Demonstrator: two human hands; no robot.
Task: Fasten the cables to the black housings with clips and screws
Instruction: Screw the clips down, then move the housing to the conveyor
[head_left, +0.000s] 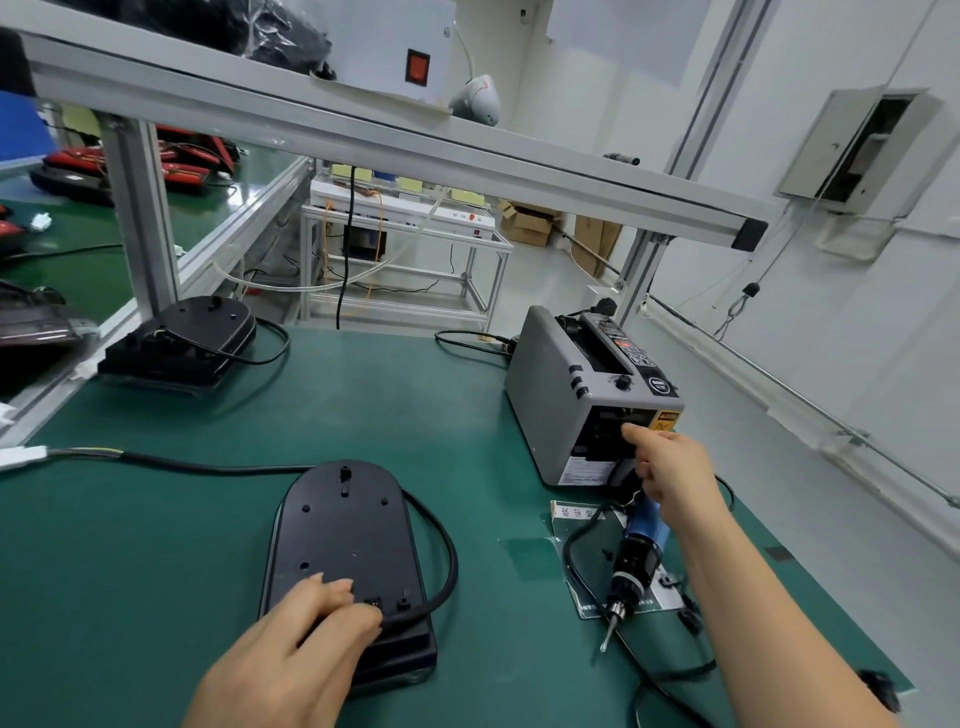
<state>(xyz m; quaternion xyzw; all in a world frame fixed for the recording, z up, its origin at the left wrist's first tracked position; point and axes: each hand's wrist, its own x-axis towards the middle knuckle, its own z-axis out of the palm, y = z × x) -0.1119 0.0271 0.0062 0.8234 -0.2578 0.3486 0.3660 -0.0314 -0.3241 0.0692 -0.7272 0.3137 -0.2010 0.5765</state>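
Green-matted workbench (156, 545) under an aluminium-profile frame (363, 135), white room behind. Centre of mat: flat black oval plastic housing (337, 540), back side up, screw holes bare. Thick black cable (447, 561) looped round its right edge and into the near end, far run off left toward a white plug (21, 457) at the mat's edge. Left hand (291, 649) on the near end of the housing, fingers curled over the cable at its entry, pinning it down; thumb hidden. Right hand (670, 467) stretched out to the mouth of a grey tape-dispenser machine (561, 384), index fingertip at the slot, other fingers curled; can't tell whether holding anything. Blue-and-black electric screwdriver (631, 561) lying idle on the mat, right of the housing. Second black housing (192, 338) with its own cable parked back left. Looks like the cable-seating step: cable positioned, no clip or screw seen on it yet. Next probably calls for keeping the cable pinned with the left, getting a clip over it at the entry, then taking up the driver with the right; needs clip and hole kept lined up
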